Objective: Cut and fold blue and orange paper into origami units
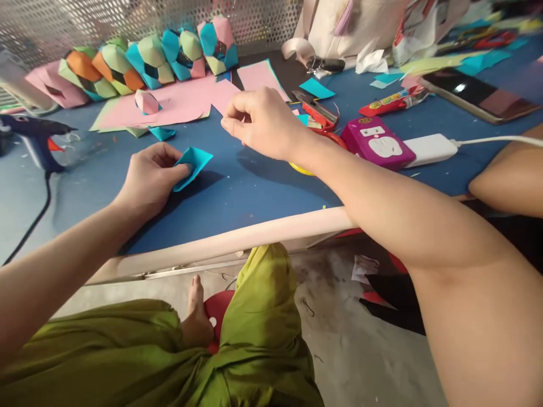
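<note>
My left hand (155, 175) pinches a folded piece of blue paper (193, 168) between thumb and fingers, just above the blue table. Its folded sides stand up at an angle. My right hand (258, 121) hovers further right with thumb and fingertips pressed together. What they hold, if anything, I cannot make out. Pink paper sheets (182, 102) lie behind my hands, one corner close to my right fingertips. A small pink folded-paper piece (147, 103) rests on those sheets. Another small blue folded piece (162, 133) lies beyond my left hand.
Several folded-paper shapes (153, 59) line the perforated metal back. A glue gun (36, 138) stands at left. Pliers (318, 110), a purple socket block (375, 141) with a white charger (430, 151), a red tube (392, 102) and a phone (477, 96) lie right. Another person's arm (509, 175) rests at the right edge.
</note>
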The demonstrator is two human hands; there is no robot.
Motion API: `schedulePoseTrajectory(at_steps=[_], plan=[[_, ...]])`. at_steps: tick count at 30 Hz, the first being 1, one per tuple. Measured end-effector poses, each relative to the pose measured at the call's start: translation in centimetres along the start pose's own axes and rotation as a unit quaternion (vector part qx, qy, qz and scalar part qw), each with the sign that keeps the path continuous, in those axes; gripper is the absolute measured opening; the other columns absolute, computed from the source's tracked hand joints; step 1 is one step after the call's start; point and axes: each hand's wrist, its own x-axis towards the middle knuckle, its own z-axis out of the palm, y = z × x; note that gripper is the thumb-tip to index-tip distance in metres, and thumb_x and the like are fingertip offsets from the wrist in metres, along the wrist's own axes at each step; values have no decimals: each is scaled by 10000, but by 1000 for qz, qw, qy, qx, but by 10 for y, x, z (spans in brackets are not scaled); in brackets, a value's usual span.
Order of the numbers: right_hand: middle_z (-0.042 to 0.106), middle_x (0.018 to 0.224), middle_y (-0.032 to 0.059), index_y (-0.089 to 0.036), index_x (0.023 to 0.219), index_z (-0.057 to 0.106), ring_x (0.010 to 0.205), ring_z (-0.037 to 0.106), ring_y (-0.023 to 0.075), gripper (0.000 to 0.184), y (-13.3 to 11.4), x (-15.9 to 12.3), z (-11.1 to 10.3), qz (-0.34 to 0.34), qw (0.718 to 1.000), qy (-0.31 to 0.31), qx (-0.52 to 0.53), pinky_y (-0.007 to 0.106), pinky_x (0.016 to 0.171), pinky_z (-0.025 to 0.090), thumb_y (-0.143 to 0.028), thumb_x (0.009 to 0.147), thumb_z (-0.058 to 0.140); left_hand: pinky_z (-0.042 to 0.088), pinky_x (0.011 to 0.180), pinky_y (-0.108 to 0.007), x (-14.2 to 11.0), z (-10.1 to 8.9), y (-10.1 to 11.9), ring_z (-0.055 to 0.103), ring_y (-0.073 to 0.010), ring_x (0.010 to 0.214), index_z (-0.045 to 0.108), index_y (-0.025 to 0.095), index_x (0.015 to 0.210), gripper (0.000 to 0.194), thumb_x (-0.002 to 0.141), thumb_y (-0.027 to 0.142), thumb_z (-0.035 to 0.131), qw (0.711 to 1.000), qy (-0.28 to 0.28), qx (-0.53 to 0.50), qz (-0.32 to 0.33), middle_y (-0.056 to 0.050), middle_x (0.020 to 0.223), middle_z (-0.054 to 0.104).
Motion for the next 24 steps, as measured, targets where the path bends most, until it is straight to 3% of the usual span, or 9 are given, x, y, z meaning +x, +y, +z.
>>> schedulePoseTrajectory(at_steps=[3, 7, 24], plan=[[597, 761, -13, -115, 757, 622, 785, 574, 107, 175, 2, -1, 5, -25, 1000, -9, -1, 241, 749, 376, -162, 878, 505, 445, 670, -283, 0, 1, -6, 559, -107, 585, 541, 126, 727, 167, 635, 188, 666, 998, -16, -60, 22, 9, 638, 618], [667, 813, 42, -112, 783, 652, 769, 567, 124, 143, -1, -3, 7, -49, 998, -32, 4, 241, 742, 386, -128, 857, 531, 407, 641, -260, 4, 0, -7, 513, -99, 592, 557, 150, 733, 177, 630, 218, 684, 999, -16, -19, -21, 28, 656, 612], [668, 846, 53, -138, 781, 637, 777, 554, 135, 167, -5, -3, 7, -79, 995, -52, -30, 243, 719, 358, -128, 858, 488, 348, 593, -249, 3, 2, -3, 456, -110, 596, 576, 171, 724, 171, 611, 260, 670, 1000, 8, -3, -22, 48, 625, 584]])
